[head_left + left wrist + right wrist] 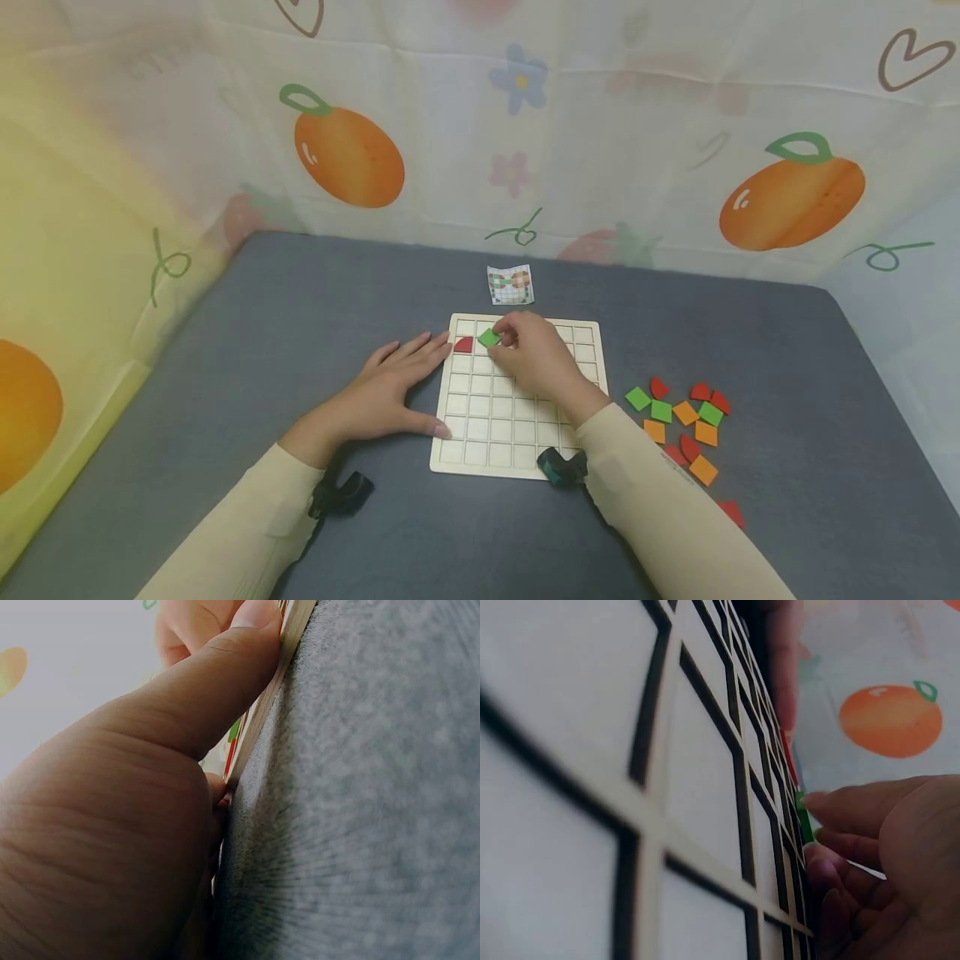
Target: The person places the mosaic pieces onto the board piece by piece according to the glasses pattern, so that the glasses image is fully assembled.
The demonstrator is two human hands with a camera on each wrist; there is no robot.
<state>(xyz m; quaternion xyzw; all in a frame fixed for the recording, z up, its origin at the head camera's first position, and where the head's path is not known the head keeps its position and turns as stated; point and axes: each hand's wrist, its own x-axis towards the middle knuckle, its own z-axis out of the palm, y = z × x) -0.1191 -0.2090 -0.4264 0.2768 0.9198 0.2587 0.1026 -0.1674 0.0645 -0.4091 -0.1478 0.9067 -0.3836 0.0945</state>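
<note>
A pale wooden grid board [477, 407] lies on the dark table. My right hand [536, 354] pinches a green square tile [488, 337] between thumb and fingers, close over the board's upper left cells. In the right wrist view the tile [804, 817] appears at the fingertips, tilted against the grid. Just left of it, a red quarter-round piece [464, 344] sits in a cell by the board's left side. My left hand [390, 387] lies spread along that side, fingers straight, with thumb [255, 645] and fingertips touching the board's edge.
Loose pieces lie right of the board: several green squares [638, 399], orange squares [703, 471] and red quarter-rounds [658, 388], some partly behind the right sleeve [660, 492]. A small printed pattern card [511, 285] lies beyond the board. A fruit-patterned curtain [450, 125] hangs behind the table.
</note>
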